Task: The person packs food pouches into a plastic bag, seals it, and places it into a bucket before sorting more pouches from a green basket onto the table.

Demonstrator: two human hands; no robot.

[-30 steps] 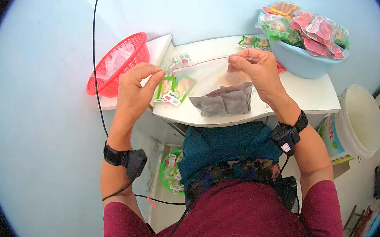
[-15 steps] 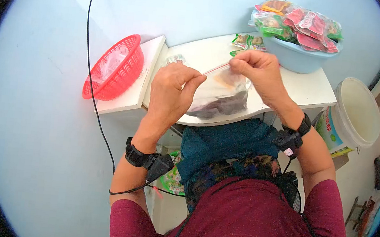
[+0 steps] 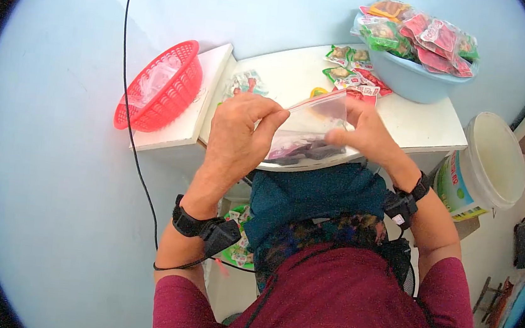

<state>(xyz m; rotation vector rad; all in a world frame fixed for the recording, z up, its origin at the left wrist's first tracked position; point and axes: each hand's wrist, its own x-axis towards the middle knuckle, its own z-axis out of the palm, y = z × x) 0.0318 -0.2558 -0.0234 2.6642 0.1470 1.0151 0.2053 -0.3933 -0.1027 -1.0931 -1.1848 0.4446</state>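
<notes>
My left hand pinches the upper left corner of a clear zip bag with a red strip along its top. Dark pieces show low in the bag, close over the front edge of the table. At the bag's right side is my right hand, its thumb in front of the plastic and its fingers apart from the thumb, partly behind the bag's edge. Just beyond the bag lie several small snack packets, green and red. A clear packet lies behind my left hand.
A red plastic basket holding clear bags tilts at the left of the white table. At the back right stands a blue basin heaped with packets. A white bucket stands right of the table. A black cable hangs at left.
My right hand has left the zip strip and moved down along the bag's right side, its fingers opening. The bag's right corner now stands higher; my left hand keeps its pinch.
</notes>
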